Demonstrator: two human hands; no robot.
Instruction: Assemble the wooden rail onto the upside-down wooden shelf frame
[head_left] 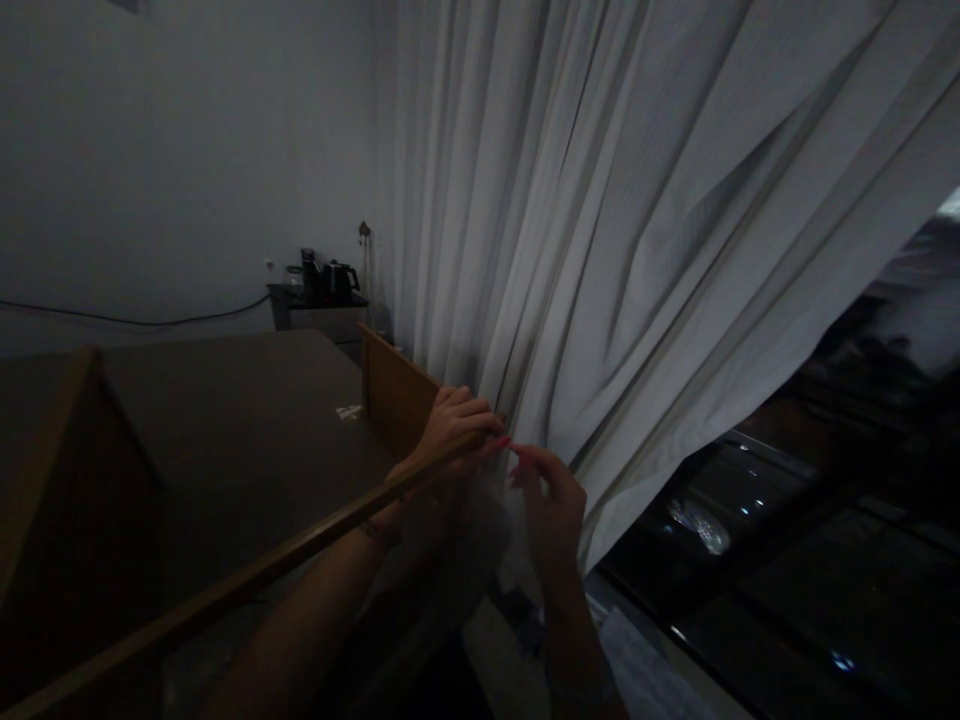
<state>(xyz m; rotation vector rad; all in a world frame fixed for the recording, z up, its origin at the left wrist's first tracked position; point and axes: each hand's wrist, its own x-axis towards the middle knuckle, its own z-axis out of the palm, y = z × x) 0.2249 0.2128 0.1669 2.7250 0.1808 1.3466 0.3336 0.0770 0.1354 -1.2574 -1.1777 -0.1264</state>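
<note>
- One wooden strip [300,545], slanting from near left to mid-scene, far end at the hands.
- One likely hazard: strip tilting or slipping, should the supporting grip loosen; dim light could also cause misplaced fingertips.
- One left hand [459,425], curled over the far end, gripping it; wrist crossing behind the strip.
- One right hand [553,492], raised just right, fingers bent; whether it pinches anything, cannot tell.
- One wooden panel [396,388], farther left; one pale curtain [570,250], far right.
</note>
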